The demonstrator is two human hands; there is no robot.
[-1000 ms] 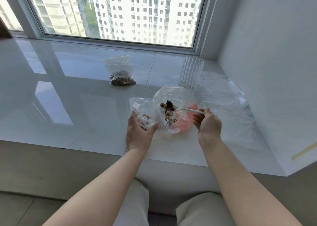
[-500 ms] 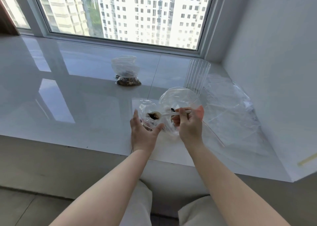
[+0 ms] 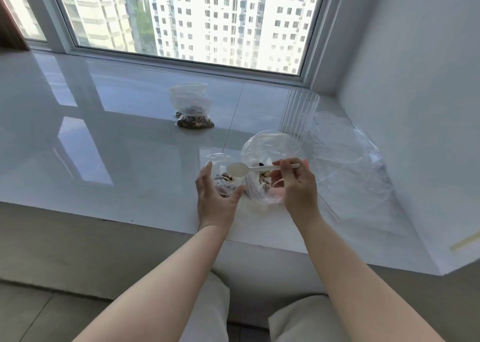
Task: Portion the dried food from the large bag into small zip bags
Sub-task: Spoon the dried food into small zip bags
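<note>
Now right hand [image 3: 296, 185] pinches empty spoon [image 3: 237, 169] crosswise over small zip bag [image 3: 224, 178], steadied by left hand [image 3: 214, 198]; large bag [image 3: 270, 147] lies rightward.

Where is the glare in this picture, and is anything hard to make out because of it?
Head view: daylight from the window mirrors off the glossy sill; the clear bags by the wall wash out, edges hard to trace; wide-angle bends the frame edges.

small zip bag [image 3: 226, 179] left of large bag [image 3: 270, 152], spoon [image 3: 255, 169] over both, filled bag [image 3: 192, 108] behind, glass [image 3: 298, 115] behind-right
</note>
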